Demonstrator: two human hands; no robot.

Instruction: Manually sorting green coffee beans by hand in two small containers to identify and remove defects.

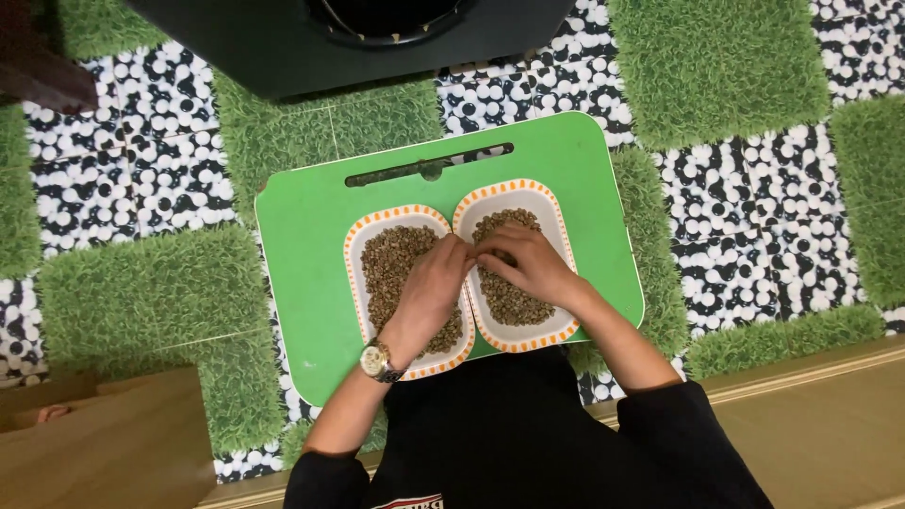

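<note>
The fingertips of the left hand (pixel 436 287) and right hand (pixel 530 267) meet over the seam where the two dishes touch, pinched close together, though whether either grip clamps a bean I cannot tell. The brown beans (pixel 391 259) lie directly beneath both hands, filling the left dish (pixel 356 283) and the right dish (pixel 558 226), whose long axes run away from the person across the green tray (pixel 302 283).

Two dishes of beans (pixel 391 269) sit side by side on a tray (pixel 302 245), hands (pixel 434 292) over them.
</note>
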